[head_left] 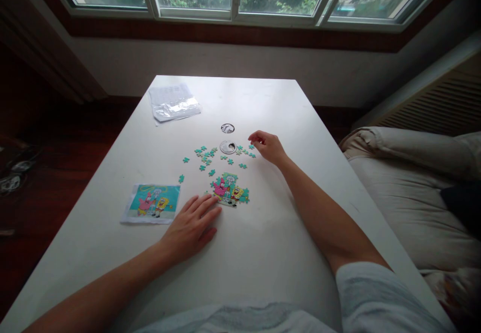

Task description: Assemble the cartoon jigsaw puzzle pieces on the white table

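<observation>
A partly joined cartoon jigsaw puzzle (227,191) lies flat on the white table, showing a pink, a yellow and a pale green figure. My left hand (193,225) rests flat with fingers spread at its lower left edge, the fingertips close to or touching it. Beyond the puzzle are several loose turquoise jigsaw pieces (207,155). At their right end my right hand (267,145) hovers low with thumb and fingers curled together, just over a jigsaw piece (251,146). Whether anything sits between those fingertips is too small to tell.
Left of the puzzle lies a reference picture (155,203) in a clear sleeve. A crumpled plastic bag with paper (175,103) is at the far left of the white table (263,273). Two round inserts, one a cable cover (225,147), sit mid-table. A sofa (406,203) stands right.
</observation>
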A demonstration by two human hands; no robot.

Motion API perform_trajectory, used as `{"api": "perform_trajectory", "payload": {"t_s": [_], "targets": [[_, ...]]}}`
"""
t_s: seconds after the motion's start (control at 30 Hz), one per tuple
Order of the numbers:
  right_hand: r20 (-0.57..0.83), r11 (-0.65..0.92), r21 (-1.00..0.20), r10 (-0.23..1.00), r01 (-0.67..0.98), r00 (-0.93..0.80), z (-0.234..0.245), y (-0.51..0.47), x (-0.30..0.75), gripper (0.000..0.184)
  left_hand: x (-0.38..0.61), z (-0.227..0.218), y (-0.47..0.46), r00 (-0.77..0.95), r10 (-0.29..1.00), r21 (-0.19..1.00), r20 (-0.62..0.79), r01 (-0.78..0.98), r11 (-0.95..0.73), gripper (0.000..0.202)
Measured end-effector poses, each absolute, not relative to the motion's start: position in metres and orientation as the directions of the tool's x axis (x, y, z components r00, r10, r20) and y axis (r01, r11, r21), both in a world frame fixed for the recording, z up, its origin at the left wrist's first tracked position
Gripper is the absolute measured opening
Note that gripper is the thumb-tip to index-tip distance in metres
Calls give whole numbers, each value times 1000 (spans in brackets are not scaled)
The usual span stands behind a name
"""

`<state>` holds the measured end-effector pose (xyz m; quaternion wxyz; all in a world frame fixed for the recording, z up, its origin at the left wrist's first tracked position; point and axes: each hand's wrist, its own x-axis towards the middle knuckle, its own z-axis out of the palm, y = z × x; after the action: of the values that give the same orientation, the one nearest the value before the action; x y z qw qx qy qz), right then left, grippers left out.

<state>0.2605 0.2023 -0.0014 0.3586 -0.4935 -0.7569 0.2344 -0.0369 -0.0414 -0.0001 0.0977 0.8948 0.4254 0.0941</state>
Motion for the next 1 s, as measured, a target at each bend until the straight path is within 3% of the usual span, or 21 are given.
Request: {"api": "perform_trajectory", "payload": {"t_s": [0.13, 0.27, 0.43, 0.67, 1.0], "targets": [[245, 414, -695, 905, 588, -348, 0, 199, 262, 22, -37, -2, -41, 593, 800, 250, 95, 763, -596, 48], [93, 432, -660, 859, 615, -504, 7, 193, 260, 19, -38, -2, -40, 570, 816, 246, 94, 781, -574, 50], [-87, 515, -513, 764, 686, -639, 20, 180, 251, 16, -40, -2, -36, 563, 822, 227, 84, 793, -566, 49], [-96, 598, -312, 754, 739, -650, 22, 170, 237, 10, -40, -7, -33, 564, 823, 213, 70, 797, -565, 51], [-54, 604, -337, 753, 722, -655, 16, 166, 229, 10, -42, -4, -32, 577, 812, 256, 87, 775, -578, 53]]}}
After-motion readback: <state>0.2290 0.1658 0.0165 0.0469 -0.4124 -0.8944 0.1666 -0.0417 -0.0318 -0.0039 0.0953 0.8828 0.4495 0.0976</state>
